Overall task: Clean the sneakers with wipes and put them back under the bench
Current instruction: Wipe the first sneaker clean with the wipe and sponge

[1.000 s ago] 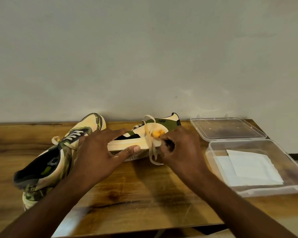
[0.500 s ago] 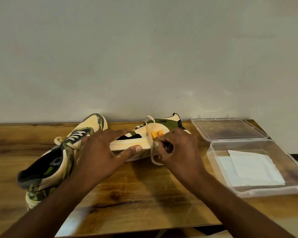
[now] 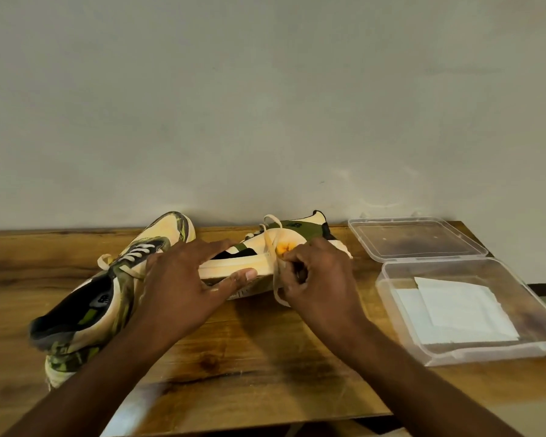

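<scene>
- Head view: a wooden desk stands against a plain wall.
- Two sneakers lie on the desk. The left sneaker rests at the left side, opening toward the camera, toe toward the wall.
- The right sneaker lies on its side at the middle of the desk, cream sole edge facing the camera, heel toward the right.
- Left hand grips this sneaker: fingers spread over the upper, thumb pressed along the sole edge.
- Right hand has its fingers curled, pinching a small item against the sneaker's side beside an orange mark; the item is too hidden to identify. A loose lace hangs just beside the fingers.
- A clear plastic box sits at the right of the desk, hinged lid open toward the wall, white wipes flat inside.
</scene>
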`<state>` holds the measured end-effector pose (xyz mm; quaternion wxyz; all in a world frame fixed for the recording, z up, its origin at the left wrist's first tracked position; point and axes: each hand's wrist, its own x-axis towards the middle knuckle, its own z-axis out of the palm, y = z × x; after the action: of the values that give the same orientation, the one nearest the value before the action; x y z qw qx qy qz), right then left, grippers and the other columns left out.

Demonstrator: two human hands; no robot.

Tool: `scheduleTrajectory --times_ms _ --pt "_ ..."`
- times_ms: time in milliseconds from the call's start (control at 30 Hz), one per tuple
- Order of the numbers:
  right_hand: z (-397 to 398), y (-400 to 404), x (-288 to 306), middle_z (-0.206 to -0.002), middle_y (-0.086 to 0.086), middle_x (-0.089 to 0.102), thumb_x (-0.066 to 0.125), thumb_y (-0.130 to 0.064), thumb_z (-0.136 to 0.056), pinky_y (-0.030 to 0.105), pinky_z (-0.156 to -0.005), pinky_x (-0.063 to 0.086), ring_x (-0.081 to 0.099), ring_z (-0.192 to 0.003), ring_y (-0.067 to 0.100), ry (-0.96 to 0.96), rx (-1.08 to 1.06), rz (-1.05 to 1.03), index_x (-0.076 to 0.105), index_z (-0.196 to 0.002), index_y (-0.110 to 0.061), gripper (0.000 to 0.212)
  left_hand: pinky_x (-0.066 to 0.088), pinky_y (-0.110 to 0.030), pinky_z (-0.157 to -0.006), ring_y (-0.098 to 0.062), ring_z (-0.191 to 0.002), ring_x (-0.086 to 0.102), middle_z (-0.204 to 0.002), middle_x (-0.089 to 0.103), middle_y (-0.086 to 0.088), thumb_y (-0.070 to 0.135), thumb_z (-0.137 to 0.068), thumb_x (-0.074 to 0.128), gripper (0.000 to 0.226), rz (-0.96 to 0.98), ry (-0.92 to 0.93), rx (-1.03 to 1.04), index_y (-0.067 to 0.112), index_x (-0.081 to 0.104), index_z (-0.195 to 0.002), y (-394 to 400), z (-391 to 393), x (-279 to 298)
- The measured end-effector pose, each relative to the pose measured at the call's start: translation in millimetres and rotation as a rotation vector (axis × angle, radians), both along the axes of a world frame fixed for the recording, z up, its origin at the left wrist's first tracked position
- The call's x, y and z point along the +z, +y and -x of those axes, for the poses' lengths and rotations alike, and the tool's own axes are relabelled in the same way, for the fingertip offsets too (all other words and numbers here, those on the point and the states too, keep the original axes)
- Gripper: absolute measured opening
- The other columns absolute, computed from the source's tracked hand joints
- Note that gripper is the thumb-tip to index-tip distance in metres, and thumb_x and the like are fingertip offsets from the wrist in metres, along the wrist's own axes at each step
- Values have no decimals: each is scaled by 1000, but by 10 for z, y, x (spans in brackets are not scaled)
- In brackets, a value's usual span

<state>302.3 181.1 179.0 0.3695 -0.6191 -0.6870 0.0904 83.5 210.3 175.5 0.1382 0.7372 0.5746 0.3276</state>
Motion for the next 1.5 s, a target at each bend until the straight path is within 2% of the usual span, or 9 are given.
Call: scheduleTrajectory --times_ms 133,233,467,633,767,1033,1133,1300,1500 --pt "-321 85 19 -89 -4 71 79 -18 -85 37 -71 60 62 -80 8 15 -101 -30 82 -97 -18 11 53 -58 -95 -15 -102 67 -117 76 12 92 -73 52 77 -9 -9 -12 42 73 -127 -3 6 13" --pt "-399 117 32 -91 -4 72 81 -18 -84 41 -72 62 65 -81 10 72 -207 -33 82 -96 -20 13 52 -59 -96 -16 -106 67 -118 76 12 93 -73 51 78 -12 -6 -4 41 74 -126 1 -13 14" --pt "172 -15 2 -87 -9 67 79 -12 -86 22 -63 59 62 -75 6 98 -18 40 78 -88 -20 9 47 -59 -101 -22 -111 66 -119 76 6 92 -70 47 84 -14 27 30 37 74 -126 -43 -69 56" --pt "-219 30 6 -90 -7 71 77 -13 -88 31 -71 62 65 -78 6 56 -90 15 79 -98 -20 12 51 -60 -97 -17 -109 65 -118 76 11 93 -72 51 80 0 -28 -16 40 73 -127 -6 7 25" --pt "-398 77 11 -77 -9 69 76 -10 -87 34 -68 61 64 -70 6 95 -233 -39 76 -87 -21 10 48 -62 -101 -17 -111 65 -119 76 10 91 -72 52 78 -20 -19 2 39 73 -126 -21 -25 34" --pt "212 -80 -31 -91 -8 71 75 -14 -91 24 -68 62 66 -77 6 169 20 58 77 -99 -20 10 43 -60 -104 -20 -114 64 -121 76 8 91 -72 48 80 -10 27 25 38 74 -127 -40 -46 31" --pt "-67 -42 -11 -96 -6 72 77 -13 -89 25 -72 62 65 -82 5 75 -31 27 78 -104 -18 16 44 -61 -103 -18 -112 65 -119 76 10 91 -73 51 78 -22 -1 15 39 74 -126 -51 -28 23" --pt "-191 22 -9 -85 -5 71 78 -7 -85 32 -67 61 64 -75 6 105 -201 -35 78 -95 -16 13 39 -59 -108 -18 -117 62 -122 75 10 90 -72 49 78 -14 -2 22 40 73 -127 -74 -48 60" --pt "340 -91 -89 -93 -8 70 75 -11 -91 25 -66 61 66 -78 6 173 -13 8 76 -102 -19 14 40 -53 -103 -20 -115 64 -120 75 8 84 -75 57 70 -13 43 52 40 73 -127 -65 -80 62"
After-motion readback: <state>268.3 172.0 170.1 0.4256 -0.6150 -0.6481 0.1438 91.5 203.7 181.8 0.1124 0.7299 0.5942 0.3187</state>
